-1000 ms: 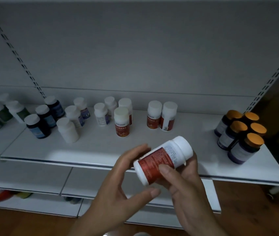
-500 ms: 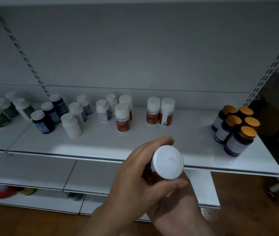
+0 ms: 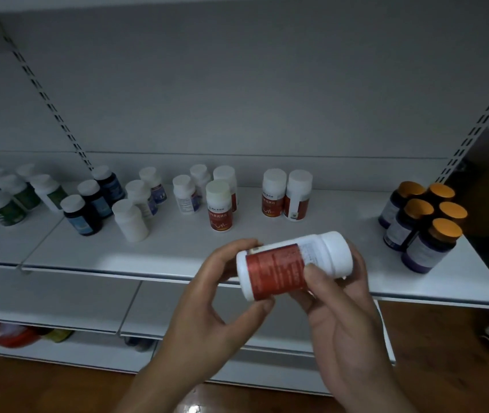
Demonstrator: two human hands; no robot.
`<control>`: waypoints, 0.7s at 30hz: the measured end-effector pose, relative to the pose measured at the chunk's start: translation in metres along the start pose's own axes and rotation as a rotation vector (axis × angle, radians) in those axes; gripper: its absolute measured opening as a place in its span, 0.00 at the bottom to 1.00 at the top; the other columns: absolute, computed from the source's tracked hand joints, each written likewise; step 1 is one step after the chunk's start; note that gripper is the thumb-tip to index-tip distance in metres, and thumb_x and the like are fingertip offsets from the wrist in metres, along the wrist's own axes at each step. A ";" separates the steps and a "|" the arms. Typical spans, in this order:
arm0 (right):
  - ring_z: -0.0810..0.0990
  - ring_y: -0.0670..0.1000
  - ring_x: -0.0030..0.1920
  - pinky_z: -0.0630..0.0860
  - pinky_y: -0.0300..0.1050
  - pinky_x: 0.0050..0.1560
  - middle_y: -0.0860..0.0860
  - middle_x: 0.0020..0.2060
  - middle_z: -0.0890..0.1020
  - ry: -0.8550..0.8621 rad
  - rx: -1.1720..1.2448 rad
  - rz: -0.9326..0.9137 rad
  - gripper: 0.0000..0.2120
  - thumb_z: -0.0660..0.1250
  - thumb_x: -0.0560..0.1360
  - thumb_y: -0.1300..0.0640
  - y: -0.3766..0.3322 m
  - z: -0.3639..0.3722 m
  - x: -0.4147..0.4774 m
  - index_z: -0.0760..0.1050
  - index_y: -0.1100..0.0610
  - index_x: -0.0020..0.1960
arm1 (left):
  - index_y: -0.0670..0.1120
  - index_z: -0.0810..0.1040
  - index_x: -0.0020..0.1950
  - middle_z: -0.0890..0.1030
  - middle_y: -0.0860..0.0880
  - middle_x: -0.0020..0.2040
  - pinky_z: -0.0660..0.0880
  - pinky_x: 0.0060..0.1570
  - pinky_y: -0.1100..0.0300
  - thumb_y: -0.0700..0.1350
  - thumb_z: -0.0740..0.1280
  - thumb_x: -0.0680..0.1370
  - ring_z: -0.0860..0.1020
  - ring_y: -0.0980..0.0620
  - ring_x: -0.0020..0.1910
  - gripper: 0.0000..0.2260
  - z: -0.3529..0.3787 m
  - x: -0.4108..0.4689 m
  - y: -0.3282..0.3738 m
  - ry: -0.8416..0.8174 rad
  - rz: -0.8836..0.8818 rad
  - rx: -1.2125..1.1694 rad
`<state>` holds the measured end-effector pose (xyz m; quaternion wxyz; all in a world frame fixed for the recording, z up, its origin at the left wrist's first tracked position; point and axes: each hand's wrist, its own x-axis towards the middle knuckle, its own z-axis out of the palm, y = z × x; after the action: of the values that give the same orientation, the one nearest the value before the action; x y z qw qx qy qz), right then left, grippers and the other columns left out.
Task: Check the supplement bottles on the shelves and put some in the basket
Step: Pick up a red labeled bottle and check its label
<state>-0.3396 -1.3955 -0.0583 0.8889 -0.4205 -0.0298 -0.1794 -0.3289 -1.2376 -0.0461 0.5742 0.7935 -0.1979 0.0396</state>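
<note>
While other bottles stand on the shelf (image 3: 326,234) behind, a red-labelled white bottle (image 3: 290,265) is held sideways at lower centre, pinched between left hand (image 3: 207,305) and right hand (image 3: 341,317).

We now hold the red-labelled bottle (image 3: 285,265) on its side between both hands, label up and cap toward our right fingers (image 3: 311,271), no longer cap-first toward us.
</note>
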 end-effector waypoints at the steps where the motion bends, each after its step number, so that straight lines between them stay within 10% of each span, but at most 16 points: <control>1: 0.82 0.50 0.52 0.80 0.42 0.49 0.51 0.51 0.83 -0.043 -0.096 0.099 0.31 0.81 0.60 0.52 -0.008 -0.003 -0.012 0.76 0.44 0.60 | 0.61 0.72 0.64 0.78 0.59 0.61 0.74 0.57 0.65 0.47 0.76 0.70 0.77 0.54 0.61 0.25 -0.001 -0.001 -0.002 -0.012 -0.023 0.001; 14: 0.71 0.36 0.62 0.66 0.25 0.59 0.33 0.60 0.73 -0.353 -1.162 -0.212 0.40 0.70 0.66 0.43 0.012 -0.009 -0.002 0.55 0.35 0.74 | 0.64 0.72 0.65 0.76 0.63 0.64 0.71 0.58 0.69 0.58 0.75 0.67 0.74 0.62 0.64 0.28 0.000 0.004 0.000 -0.028 -0.115 0.024; 21: 0.72 0.42 0.66 0.70 0.30 0.60 0.37 0.65 0.71 -0.398 -1.039 -0.146 0.33 0.73 0.69 0.44 0.010 -0.021 0.002 0.64 0.39 0.71 | 0.51 0.82 0.55 0.84 0.49 0.52 0.80 0.49 0.59 0.50 0.76 0.65 0.82 0.50 0.53 0.19 0.005 0.007 -0.002 0.171 -0.279 -0.448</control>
<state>-0.3366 -1.4060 -0.0783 0.5273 -0.8258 -0.1336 -0.1489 -0.3225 -1.2435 -0.0475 0.7499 0.6600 -0.0415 -0.0179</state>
